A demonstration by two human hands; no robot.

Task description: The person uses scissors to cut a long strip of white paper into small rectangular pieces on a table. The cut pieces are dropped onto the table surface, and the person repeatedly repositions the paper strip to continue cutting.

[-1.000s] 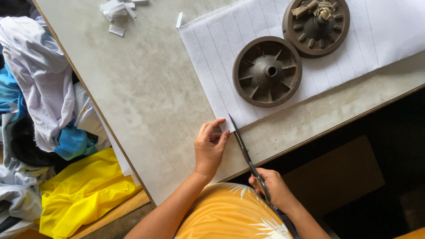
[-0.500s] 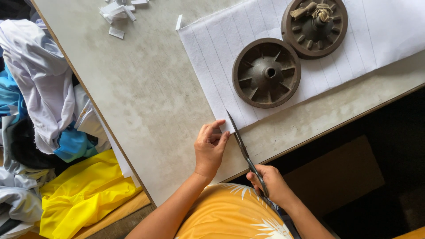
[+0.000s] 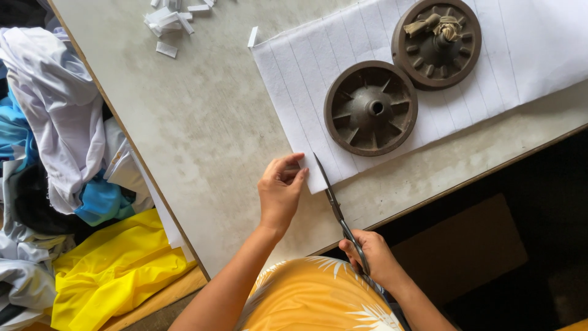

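Observation:
A white lined fabric sheet (image 3: 318,67) lies across the grey table (image 3: 202,122). My left hand (image 3: 280,193) pinches the sheet's near corner strip between thumb and fingers. My right hand (image 3: 370,257) grips the handles of dark scissors (image 3: 334,202), whose blades point up into the sheet's near edge just right of my left hand. Two round brown metal wheels weigh the sheet down: one (image 3: 370,107) near the scissors' tip, another (image 3: 436,41) farther back with a cloth scrap on its hub.
Small white cut strips (image 3: 168,18) lie at the table's far left. A pile of white, blue and yellow cloth (image 3: 67,184) fills the space left of the table edge. Dark floor and a brown board (image 3: 459,251) lie at right.
The scissors' blades have advanced a little farther along the sheet's near edge. My left hand stays pinching the corner strip.

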